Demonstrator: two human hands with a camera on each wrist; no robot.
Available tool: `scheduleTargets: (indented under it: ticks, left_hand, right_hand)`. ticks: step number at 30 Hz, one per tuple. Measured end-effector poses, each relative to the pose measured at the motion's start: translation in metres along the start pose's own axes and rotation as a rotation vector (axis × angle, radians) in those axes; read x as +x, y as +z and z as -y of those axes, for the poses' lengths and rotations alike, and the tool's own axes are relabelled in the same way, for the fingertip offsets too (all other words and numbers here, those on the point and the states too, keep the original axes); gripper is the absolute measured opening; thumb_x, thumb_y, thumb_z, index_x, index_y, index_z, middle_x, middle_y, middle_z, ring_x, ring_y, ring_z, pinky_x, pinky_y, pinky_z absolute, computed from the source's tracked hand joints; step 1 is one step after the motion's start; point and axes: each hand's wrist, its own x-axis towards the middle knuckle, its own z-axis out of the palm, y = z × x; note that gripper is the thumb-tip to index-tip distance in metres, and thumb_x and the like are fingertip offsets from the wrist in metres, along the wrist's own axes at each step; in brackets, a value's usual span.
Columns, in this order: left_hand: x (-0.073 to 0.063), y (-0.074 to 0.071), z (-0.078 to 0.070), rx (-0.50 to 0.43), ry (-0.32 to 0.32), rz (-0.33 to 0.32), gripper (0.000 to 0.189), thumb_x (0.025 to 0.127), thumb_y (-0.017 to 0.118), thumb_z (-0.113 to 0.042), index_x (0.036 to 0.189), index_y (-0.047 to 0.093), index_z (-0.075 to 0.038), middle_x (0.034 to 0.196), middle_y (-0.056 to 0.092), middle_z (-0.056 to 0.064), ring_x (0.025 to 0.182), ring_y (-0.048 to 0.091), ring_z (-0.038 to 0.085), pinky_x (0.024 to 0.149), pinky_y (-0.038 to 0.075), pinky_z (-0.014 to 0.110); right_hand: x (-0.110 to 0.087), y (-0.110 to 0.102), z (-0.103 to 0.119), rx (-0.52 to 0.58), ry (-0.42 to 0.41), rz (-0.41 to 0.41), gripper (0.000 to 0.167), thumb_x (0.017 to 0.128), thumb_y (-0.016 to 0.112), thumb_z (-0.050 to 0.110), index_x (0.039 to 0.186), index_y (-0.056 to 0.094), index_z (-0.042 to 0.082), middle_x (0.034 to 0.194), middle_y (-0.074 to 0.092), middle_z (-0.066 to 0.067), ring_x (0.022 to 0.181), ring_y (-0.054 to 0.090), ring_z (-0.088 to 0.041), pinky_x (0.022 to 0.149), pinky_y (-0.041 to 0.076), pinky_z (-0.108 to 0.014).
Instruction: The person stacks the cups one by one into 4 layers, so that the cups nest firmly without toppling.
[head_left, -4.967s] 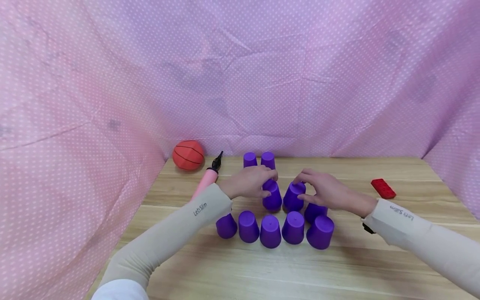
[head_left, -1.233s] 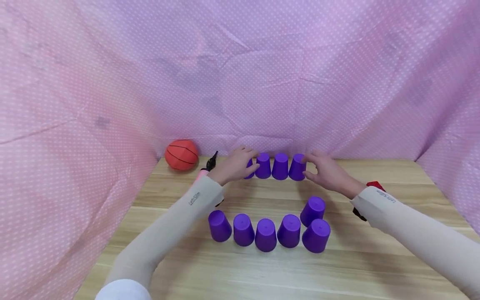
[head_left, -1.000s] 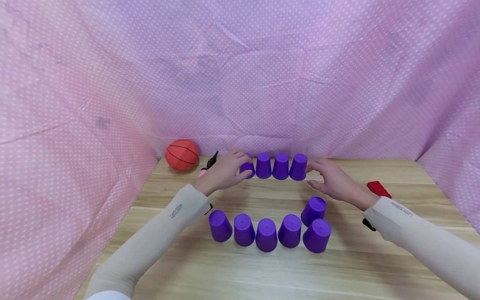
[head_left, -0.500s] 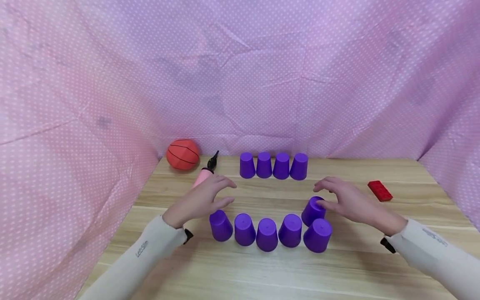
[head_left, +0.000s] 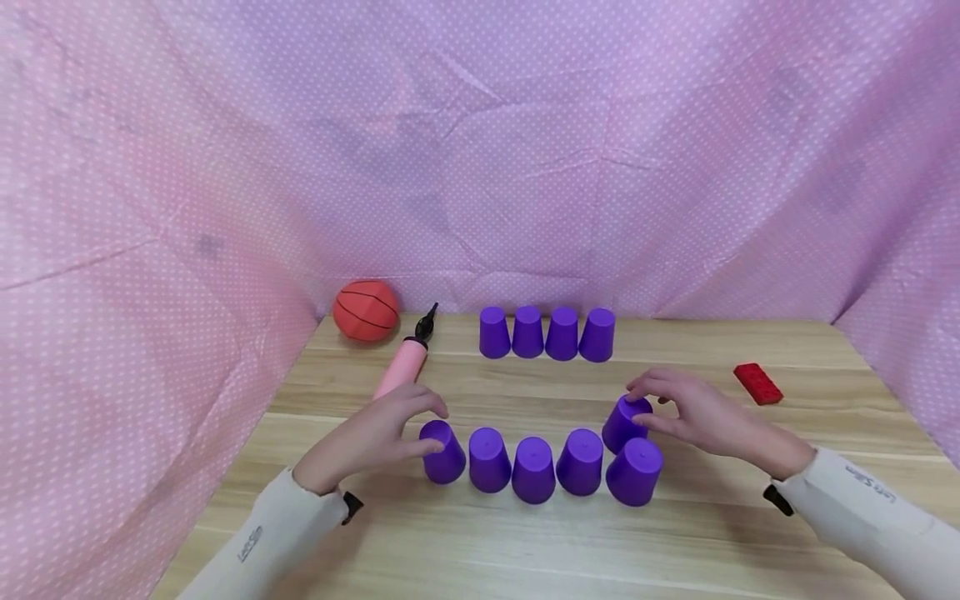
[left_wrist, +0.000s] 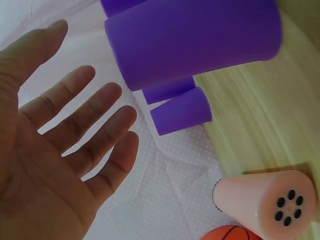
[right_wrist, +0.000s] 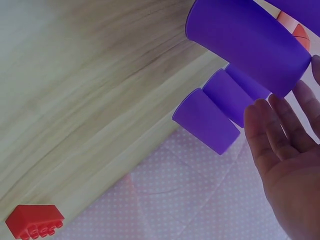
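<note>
Several purple cups stand upside down on the wooden table in the head view. My left hand (head_left: pixel 375 435) is beside the leftmost front cup (head_left: pixel 442 452), fingers spread and thumb at its top; the left wrist view shows a gap between the hand (left_wrist: pixel 65 140) and the large near cup (left_wrist: pixel 195 42). My right hand (head_left: pixel 705 414) is at the top of another cup (head_left: pixel 624 427), which stands behind the rightmost front cup (head_left: pixel 634 473). In the right wrist view its loose fingers and thumb are at that cup's base end (right_wrist: pixel 250 47); firm contact cannot be told.
A back row of purple cups (head_left: pixel 562 333) stands near the pink dotted cloth (head_left: pixel 525 167). An orange ball (head_left: pixel 366 310) and a pink hand pump (head_left: pixel 402 365) with a black nozzle lie at left. A red toy brick (head_left: pixel 757 383) lies at right on the table (head_left: pixel 525 550).
Cups earlier in the middle now stand in the back row. Both hands have since left that row and come back toward me, the left to the leftmost front cup, the right to the cup behind.
</note>
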Motion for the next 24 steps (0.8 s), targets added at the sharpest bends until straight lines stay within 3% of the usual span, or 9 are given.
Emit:
scheduleTargets:
  ticks: [5,10,24]
  left_hand:
    - [-0.006,0.003,0.002,-0.038,-0.029,0.033,0.028,0.08,0.076,-0.027,0.103,0.064,-0.015,0.103,0.058,-0.009,0.099,0.054,0.013,0.089,0.044,0.03]
    - [-0.01,0.006,0.003,-0.043,-0.067,0.052,0.029,0.08,0.076,-0.029,0.104,0.063,-0.019,0.105,0.056,-0.014,0.101,0.05,0.005,0.089,0.044,0.028]
    - [-0.014,0.01,0.008,-0.066,-0.102,0.052,0.031,0.08,0.076,-0.022,0.107,0.062,-0.017,0.104,0.058,-0.012,0.103,0.053,0.009,0.091,0.045,0.031]
  right_hand:
    - [0.0,0.0,0.001,0.046,0.015,0.005,0.029,0.075,0.079,0.01,0.101,0.067,0.012,0.102,0.064,0.005,0.091,0.06,-0.013,0.07,0.051,-0.032]
    - [0.0,-0.002,0.003,0.073,-0.009,0.015,0.034,0.073,0.08,0.007,0.103,0.066,0.01,0.103,0.064,0.001,0.09,0.06,-0.016,0.064,0.052,-0.031]
    - [-0.002,-0.001,0.003,0.067,0.017,0.032,0.038,0.071,0.082,0.006,0.105,0.066,0.012,0.105,0.064,0.002,0.091,0.061,-0.017,0.065,0.053,-0.031]
